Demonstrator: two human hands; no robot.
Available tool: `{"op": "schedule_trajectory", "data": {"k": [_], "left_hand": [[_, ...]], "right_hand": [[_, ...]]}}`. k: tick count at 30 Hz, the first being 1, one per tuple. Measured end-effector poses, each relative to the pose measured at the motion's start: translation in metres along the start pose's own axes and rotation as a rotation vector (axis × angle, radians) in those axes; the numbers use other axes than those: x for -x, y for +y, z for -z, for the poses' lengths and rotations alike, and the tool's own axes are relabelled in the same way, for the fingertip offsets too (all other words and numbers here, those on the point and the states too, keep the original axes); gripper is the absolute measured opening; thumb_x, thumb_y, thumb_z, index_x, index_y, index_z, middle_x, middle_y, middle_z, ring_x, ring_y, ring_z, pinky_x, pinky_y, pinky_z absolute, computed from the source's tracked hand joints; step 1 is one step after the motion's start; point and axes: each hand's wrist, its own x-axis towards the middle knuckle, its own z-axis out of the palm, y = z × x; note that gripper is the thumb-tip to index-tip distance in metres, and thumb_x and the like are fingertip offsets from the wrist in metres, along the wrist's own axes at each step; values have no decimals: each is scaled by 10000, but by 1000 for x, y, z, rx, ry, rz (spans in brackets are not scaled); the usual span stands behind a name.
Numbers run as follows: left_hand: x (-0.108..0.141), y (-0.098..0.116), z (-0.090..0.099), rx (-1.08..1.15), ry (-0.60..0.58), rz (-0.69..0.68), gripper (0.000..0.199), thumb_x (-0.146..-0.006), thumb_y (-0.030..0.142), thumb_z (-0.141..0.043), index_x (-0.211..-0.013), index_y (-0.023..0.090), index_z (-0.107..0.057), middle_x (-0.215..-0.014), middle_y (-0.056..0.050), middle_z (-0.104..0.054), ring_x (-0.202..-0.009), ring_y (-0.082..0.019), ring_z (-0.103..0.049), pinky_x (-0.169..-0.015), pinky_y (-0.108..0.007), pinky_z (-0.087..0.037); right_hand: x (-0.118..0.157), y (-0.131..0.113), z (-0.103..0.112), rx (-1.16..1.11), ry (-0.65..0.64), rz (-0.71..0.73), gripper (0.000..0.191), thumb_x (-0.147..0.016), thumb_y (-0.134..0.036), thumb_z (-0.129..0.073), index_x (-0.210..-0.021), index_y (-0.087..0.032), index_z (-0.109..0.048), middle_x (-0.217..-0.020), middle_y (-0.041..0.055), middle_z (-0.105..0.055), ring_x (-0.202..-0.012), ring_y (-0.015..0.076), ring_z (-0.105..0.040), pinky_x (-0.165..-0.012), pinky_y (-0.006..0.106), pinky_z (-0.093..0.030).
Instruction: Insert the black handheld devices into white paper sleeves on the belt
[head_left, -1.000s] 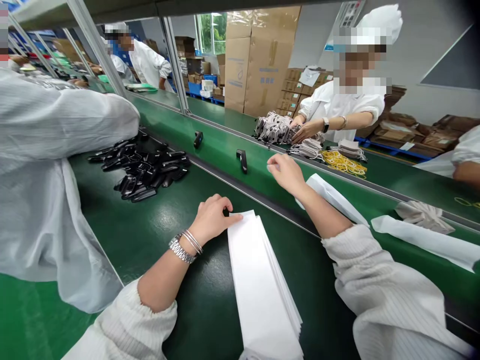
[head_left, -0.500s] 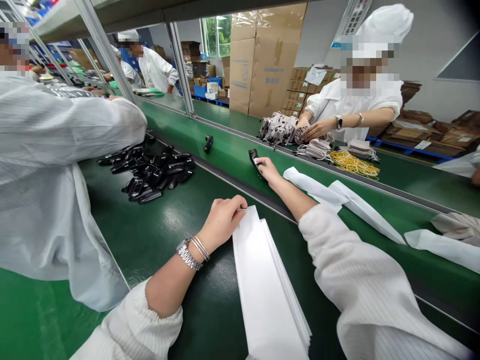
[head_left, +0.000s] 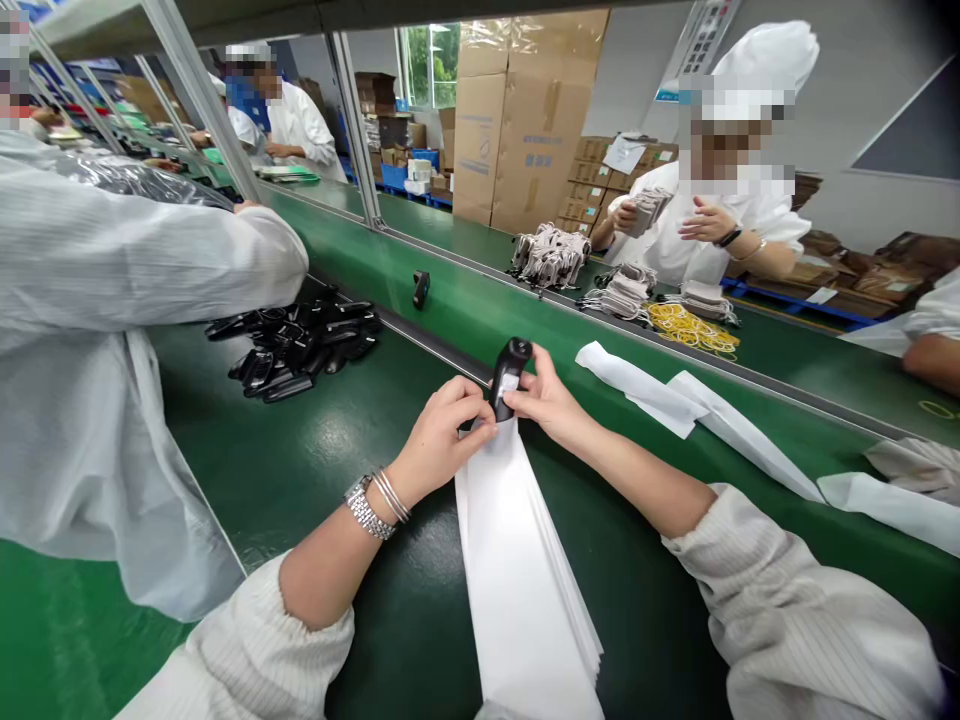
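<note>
Black piece: a black plastic piece (head_left: 511,376) stands tilted up between the two hands, just above the top end of the white paper stack (head_left: 521,590). A small white patch shows on its front.
Left hand: the left hand (head_left: 442,427) is just left of the black piece, with its fingers curled and the tips pressed on the piece's side.
Right hand: the right hand (head_left: 547,402) is just right of the black piece, with its fingers closed around the front and holding it.
Worktop: the dark green worktop (head_left: 225,470) lies under the white paper stack.
Left of the stack: a pile of black pieces (head_left: 300,350) lies well up and to the left, and a co-worker's white sleeve (head_left: 142,260) reaches over near it.
Right of the stack: loose white paper strips (head_left: 645,388) lie on a green belt (head_left: 750,500).
Far side: a co-worker (head_left: 720,215) holds a gray bundle, beside yellow rubber bands (head_left: 694,328), with cardboard boxes (head_left: 517,120) behind.
Arms: both forearms come in from the bottom, one each side of the stack, and meet at the black piece. A silver watch (head_left: 367,512) sits on the left wrist.
</note>
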Motion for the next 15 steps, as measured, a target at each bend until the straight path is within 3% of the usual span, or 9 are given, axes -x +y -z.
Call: {"op": "schedule_trajectory", "data": {"k": [4,7,9,11,13,15], "left_hand": [[0,5,2,42,166,-13,95,-912,229,-572,-833,195,-612,-952,-37,-492,-924,-170,-528,-855,-318,-471],[-1,6,3,40,270,16,105,-905,226,-578,-807,193,-598,-933,-32,-493,-918,-169,-529,-855,-321,-472],[-1,6,2,56,287,29,124,-902,229,-580,-784,191,-586,-917,-29,-507,-900,-167,-538,-843,-320,-478],[-2,5,2,73,293,30,138,-904,227,-573,-771,191,-577,-898,-27,-523,-872,-161,-545,-820,-314,-482],[-3,4,2,66,311,28,147,-910,215,-558,-766,190,-571,-877,-25,-535,-848,-155,-544,-799,-307,-480],[-3,3,1,39,308,28,153,-914,201,-544,-763,189,-569,-864,-24,-545,-828,-151,-542,-779,-299,-475]], "right_hand": [[8,2,-13,169,-141,23,382,-861,-519,-620,-1136,-254,-629,-1118,43,-657,-1013,199,-626,-850,335,-515],[17,0,-22,178,-303,-38,338,-812,-529,-687,-902,-203,-690,-924,33,-684,-934,214,-637,-871,367,-500],[21,-3,-26,94,-372,-111,341,-809,-526,-697,-852,-188,-682,-838,33,-679,-843,208,-651,-835,373,-510],[22,-10,-27,-18,-323,-131,366,-840,-549,-653,-899,-189,-666,-786,35,-673,-768,197,-654,-791,368,-519],[20,-22,-20,-64,-161,-54,374,-865,-575,-604,-943,-209,-628,-726,19,-648,-703,187,-637,-746,358,-520],[15,-37,-5,54,32,84,344,-902,-572,-540,-928,-233,-591,-679,-1,-605,-664,182,-604,-722,352,-509]]}}
